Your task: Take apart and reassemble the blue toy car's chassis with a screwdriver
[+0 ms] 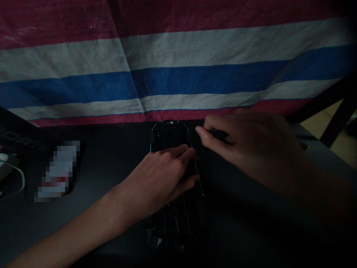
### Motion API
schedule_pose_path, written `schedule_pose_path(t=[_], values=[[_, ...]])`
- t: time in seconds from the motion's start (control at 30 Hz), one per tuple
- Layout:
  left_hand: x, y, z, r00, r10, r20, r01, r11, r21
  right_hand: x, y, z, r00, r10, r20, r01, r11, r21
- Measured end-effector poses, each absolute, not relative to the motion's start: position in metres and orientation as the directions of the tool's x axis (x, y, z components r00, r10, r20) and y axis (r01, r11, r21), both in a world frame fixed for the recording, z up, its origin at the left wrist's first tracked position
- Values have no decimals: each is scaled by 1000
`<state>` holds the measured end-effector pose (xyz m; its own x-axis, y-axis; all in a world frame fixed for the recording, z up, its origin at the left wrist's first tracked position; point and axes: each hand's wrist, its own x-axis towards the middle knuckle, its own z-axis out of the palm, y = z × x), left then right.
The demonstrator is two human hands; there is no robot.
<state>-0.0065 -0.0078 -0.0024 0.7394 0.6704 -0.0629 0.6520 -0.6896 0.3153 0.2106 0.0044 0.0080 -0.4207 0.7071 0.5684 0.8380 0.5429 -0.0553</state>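
Observation:
A dark, long device [170, 139] with a thin blue edge and small black parts lies lengthways on the dark table [111, 163] in front of me. My left hand [164, 175] rests palm down on its middle, fingers together and pressing it. My right hand [242, 143] is closed in a pinch round a small dark tool [219, 134] just right of the device's far end. A thin rod [199, 182] slants down beside my left fingers. The scene is very dim, so the device's near end is hard to make out.
A red, white and blue striped woven sheet [167, 67] hangs behind the table. A blurred whitish packet [60, 169] lies at the left, with a white cable [16, 175] beyond it. Dark furniture legs [334, 111] stand at the far right.

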Motion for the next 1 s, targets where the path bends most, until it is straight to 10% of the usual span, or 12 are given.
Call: schedule_pose_path(t=[0.27,1.0], values=[[-6,-8,-1,734,674,-80,657,-676,333,203,12,17,-589,653,475,592,749,-296],[-8,-14,0,755,655,1,631,-728,269,202,-5,23,-607,695,385,632,716,-295]])
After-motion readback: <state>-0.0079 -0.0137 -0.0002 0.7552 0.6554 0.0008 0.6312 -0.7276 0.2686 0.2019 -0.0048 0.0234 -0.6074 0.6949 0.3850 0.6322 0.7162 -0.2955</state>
